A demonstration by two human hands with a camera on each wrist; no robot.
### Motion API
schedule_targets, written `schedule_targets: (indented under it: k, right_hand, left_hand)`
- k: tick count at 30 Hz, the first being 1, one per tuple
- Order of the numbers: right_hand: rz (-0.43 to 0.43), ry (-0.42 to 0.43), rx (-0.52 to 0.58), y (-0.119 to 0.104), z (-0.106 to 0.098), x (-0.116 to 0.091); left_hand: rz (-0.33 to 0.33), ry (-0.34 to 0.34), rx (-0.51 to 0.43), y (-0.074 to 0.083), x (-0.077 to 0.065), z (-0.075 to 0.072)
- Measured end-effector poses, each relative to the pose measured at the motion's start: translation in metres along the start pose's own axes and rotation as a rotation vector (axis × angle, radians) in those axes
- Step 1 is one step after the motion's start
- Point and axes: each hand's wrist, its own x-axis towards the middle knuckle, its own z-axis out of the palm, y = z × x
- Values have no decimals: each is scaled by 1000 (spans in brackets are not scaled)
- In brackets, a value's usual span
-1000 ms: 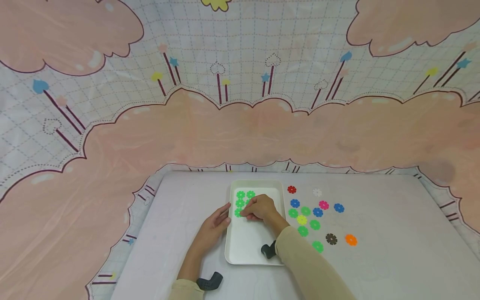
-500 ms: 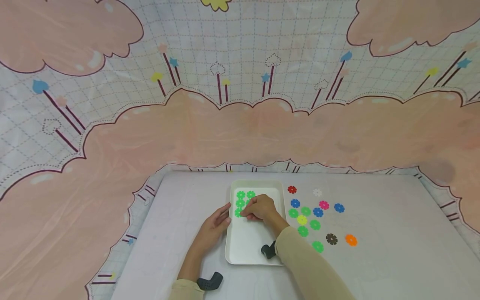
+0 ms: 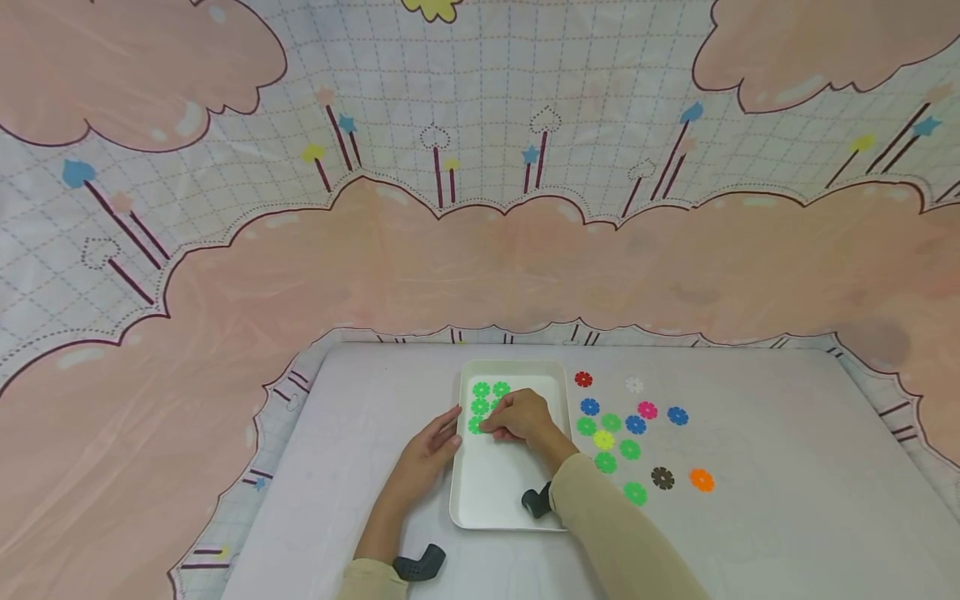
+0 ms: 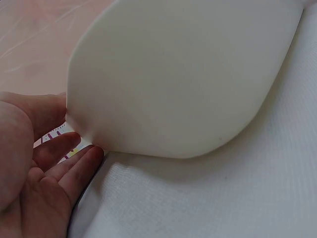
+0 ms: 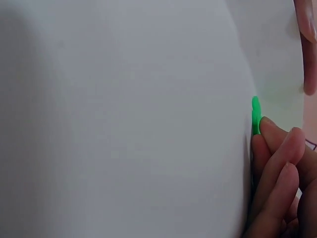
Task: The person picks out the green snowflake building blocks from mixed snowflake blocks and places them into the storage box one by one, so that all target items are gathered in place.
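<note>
My right hand (image 3: 522,415) is over the white tray (image 3: 510,500), its thumb and forefinger pinching the edge of a green snowflake disc (image 3: 476,426) near the tray's left wall. The right wrist view shows that disc (image 5: 255,115) edge-on at the fingertips. More green discs (image 3: 481,389) lie flat in the tray's far left part, in two columns; my right hand partly hides the right column. Outside the left wall, my left hand (image 3: 423,458) touches the tray with fairly straight fingers. In the left wrist view its fingertips (image 4: 96,151) meet the tray's outer wall (image 4: 163,109).
Right of the tray, loose discs lie on the white table: several green (image 3: 630,450) and blue (image 3: 678,416), plus red (image 3: 583,379), white (image 3: 634,385), pink (image 3: 647,410), yellow (image 3: 603,439), dark brown (image 3: 663,477) and orange (image 3: 702,480). A patterned cloth (image 3: 525,258) hangs behind.
</note>
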Motion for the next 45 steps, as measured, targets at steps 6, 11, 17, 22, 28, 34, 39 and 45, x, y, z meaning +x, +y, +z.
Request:
schedule_targets:
  k: [6,11,17,22,28,34,39,45]
  right_hand:
    - [8,-49,8,-1,-5,-1]
    - [1,-102,48,-1,-9,0]
    - [-22,-152,57,-6,-15,-2]
    - [-51,-168,16,-17,-26,-11]
    - [-70,-182,-7,-28,-47,-20]
    - [-78,-169,-83,-33,-77,-32]
    - [-68,-142,-120,-26,-102,-38]
    - [-60,-109,-146,-12,-129,-42]
  left_hand:
    - [-3,6,2,-1,1,0]
    - [-9,15,9,-3,1,0]
    - [-7,11,-3,-3,1,0]
    - [-10,9,-3,-3,1,0]
    - [-2,14,8,-4,1,0]
    - [-9,26,22,-4,1,0]
    - [-13,35,22,-3,1,0]
    - [-21,42,31,-1,0,1]
